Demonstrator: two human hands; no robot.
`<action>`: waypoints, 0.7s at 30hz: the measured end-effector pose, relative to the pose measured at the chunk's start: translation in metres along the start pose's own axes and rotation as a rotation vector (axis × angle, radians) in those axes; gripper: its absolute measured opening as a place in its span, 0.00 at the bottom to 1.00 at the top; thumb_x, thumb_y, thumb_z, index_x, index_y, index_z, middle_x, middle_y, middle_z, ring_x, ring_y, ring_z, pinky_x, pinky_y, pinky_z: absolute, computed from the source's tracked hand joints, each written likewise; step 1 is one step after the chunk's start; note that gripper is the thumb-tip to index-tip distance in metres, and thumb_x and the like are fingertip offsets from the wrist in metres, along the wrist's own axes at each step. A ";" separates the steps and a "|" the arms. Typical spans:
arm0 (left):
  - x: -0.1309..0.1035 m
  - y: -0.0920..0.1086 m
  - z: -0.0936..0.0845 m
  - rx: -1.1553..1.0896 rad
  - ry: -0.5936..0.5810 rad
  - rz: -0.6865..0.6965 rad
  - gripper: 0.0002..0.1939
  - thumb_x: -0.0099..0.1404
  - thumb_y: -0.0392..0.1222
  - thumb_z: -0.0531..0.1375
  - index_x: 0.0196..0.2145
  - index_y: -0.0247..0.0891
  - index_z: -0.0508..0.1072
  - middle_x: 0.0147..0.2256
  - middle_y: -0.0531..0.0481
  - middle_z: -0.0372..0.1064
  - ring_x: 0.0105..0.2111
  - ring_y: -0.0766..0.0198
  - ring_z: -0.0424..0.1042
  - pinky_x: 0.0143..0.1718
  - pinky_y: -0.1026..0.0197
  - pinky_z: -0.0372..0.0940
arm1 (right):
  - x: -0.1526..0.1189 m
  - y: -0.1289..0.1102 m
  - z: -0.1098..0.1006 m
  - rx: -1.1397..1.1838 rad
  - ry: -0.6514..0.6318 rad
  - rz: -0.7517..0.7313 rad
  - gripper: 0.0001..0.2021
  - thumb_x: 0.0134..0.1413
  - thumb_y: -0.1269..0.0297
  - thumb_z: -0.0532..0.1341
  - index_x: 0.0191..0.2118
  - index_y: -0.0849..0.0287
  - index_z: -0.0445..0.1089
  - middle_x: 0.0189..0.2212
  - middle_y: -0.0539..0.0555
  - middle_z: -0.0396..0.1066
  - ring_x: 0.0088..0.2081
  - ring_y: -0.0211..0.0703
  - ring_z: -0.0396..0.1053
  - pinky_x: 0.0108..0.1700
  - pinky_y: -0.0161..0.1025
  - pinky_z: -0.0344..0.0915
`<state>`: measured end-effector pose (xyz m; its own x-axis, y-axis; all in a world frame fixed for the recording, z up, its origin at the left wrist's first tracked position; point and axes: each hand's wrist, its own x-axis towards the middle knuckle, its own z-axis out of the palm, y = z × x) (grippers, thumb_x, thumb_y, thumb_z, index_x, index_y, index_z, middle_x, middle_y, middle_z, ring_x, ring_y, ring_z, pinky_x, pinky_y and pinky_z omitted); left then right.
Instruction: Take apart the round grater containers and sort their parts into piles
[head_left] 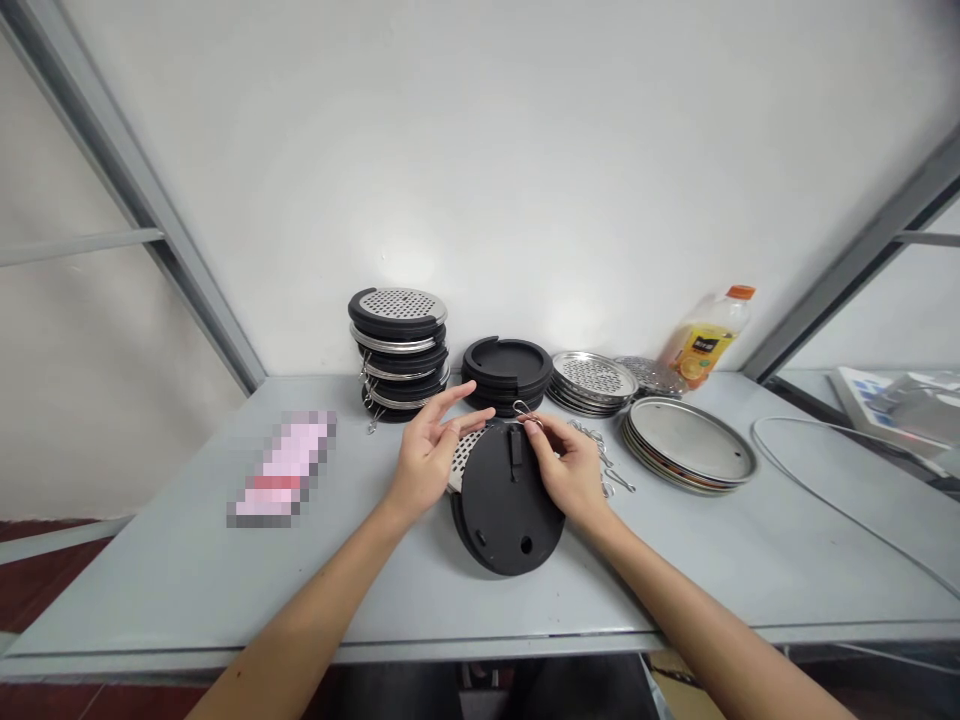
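A black round disc (510, 530), with a slot near its top edge and a hole low on its face, is tilted towards me in front of my hands. Part of a perforated metal plate (462, 462) shows behind its left side. My right hand (574, 465) lies along the disc's upper right edge and pinches a bent wire hook (523, 408) above the slot. To the left, my left hand (429, 455) has its fingers stretched out towards the hook and grips nothing. Several loose wire hooks (616, 480) lie beside my right hand, partly hidden by it.
Behind stand a tall stack of assembled discs (399, 355), black rings (510, 362) and perforated plates (592, 378). Flat metal plates (686, 440) and a juice bottle (705, 340) are on the right, near a white cable (817, 490). A blurred pink item (289, 465) lies left on the grey table (187, 570).
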<state>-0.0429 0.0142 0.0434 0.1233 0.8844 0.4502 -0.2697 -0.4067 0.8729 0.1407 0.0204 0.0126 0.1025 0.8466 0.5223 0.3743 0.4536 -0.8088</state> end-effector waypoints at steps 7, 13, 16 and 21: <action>0.000 0.002 0.000 -0.026 -0.048 0.009 0.19 0.61 0.33 0.60 0.50 0.43 0.68 0.59 0.44 0.60 0.51 0.51 0.71 0.54 0.50 0.65 | 0.000 0.000 0.001 0.010 0.008 -0.034 0.11 0.58 0.58 0.58 0.38 0.58 0.76 0.36 0.54 0.78 0.36 0.46 0.75 0.38 0.40 0.69; -0.003 0.005 -0.001 -0.013 -0.087 0.016 0.19 0.62 0.35 0.61 0.51 0.42 0.69 0.57 0.42 0.63 0.52 0.50 0.71 0.54 0.50 0.64 | 0.000 0.002 0.002 0.016 0.013 -0.046 0.11 0.58 0.60 0.59 0.39 0.58 0.76 0.37 0.55 0.78 0.38 0.47 0.75 0.40 0.40 0.70; -0.003 0.005 0.000 0.026 -0.086 -0.017 0.18 0.62 0.36 0.61 0.50 0.40 0.70 0.55 0.42 0.65 0.50 0.51 0.72 0.51 0.52 0.66 | 0.001 0.004 0.002 0.010 0.021 -0.044 0.11 0.58 0.59 0.59 0.39 0.58 0.76 0.38 0.55 0.78 0.38 0.47 0.75 0.40 0.41 0.70; -0.001 0.002 0.001 0.065 -0.052 -0.119 0.19 0.57 0.34 0.65 0.47 0.39 0.71 0.52 0.42 0.68 0.50 0.51 0.72 0.50 0.54 0.67 | -0.002 0.004 0.007 -0.009 0.015 -0.029 0.12 0.59 0.58 0.58 0.41 0.57 0.76 0.40 0.55 0.78 0.40 0.48 0.75 0.42 0.42 0.71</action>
<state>-0.0426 0.0124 0.0455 0.2008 0.9148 0.3504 -0.1880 -0.3151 0.9303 0.1359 0.0226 0.0068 0.1047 0.8287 0.5498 0.3855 0.4758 -0.7906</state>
